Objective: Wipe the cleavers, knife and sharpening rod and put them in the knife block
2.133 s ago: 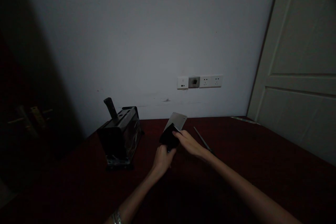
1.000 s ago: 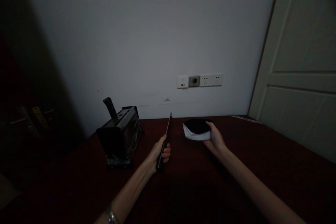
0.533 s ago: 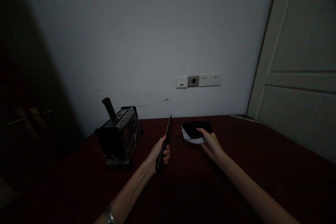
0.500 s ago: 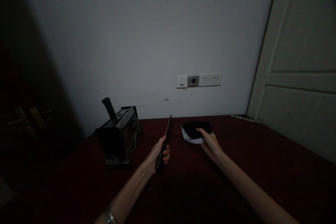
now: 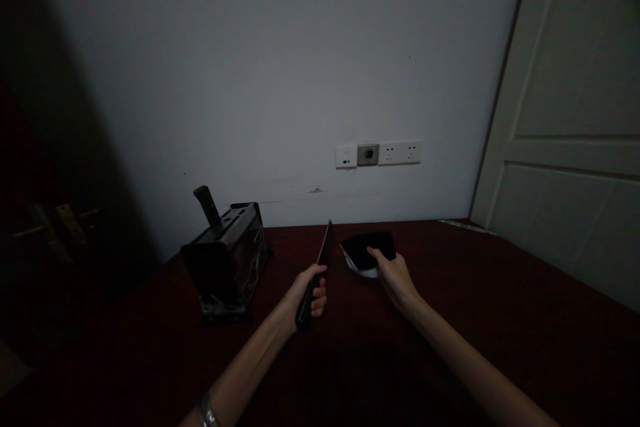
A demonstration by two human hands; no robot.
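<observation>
My left hand (image 5: pixel 307 290) is wrapped round the black handle of a knife (image 5: pixel 324 245), whose blade points away from me toward the wall, edge-on to my view. To its right, my right hand (image 5: pixel 395 273) pinches a folded cloth (image 5: pixel 363 250), black on top with a white underside, thumb on the black face. The cloth is close to the blade's right side, with a small gap between them. On the left stands a knife block (image 5: pixel 235 253) with dark ends and slots on top; one black-handled knife (image 5: pixel 207 205) sticks up from it.
Everything rests on or above a dark red tabletop (image 5: pixel 450 320). Behind it rises a pale wall (image 5: pixel 280 80) with a row of sockets (image 5: pixel 400 153). A white panelled door (image 5: pixel 565 200) borders the right side. A thin strip (image 5: pixel 467 227) lies at the far right edge.
My right hand has brought the cloth slightly left, nearer the blade, and its black side has tilted more toward me. The knife in my left hand has swung slightly right at its tip.
</observation>
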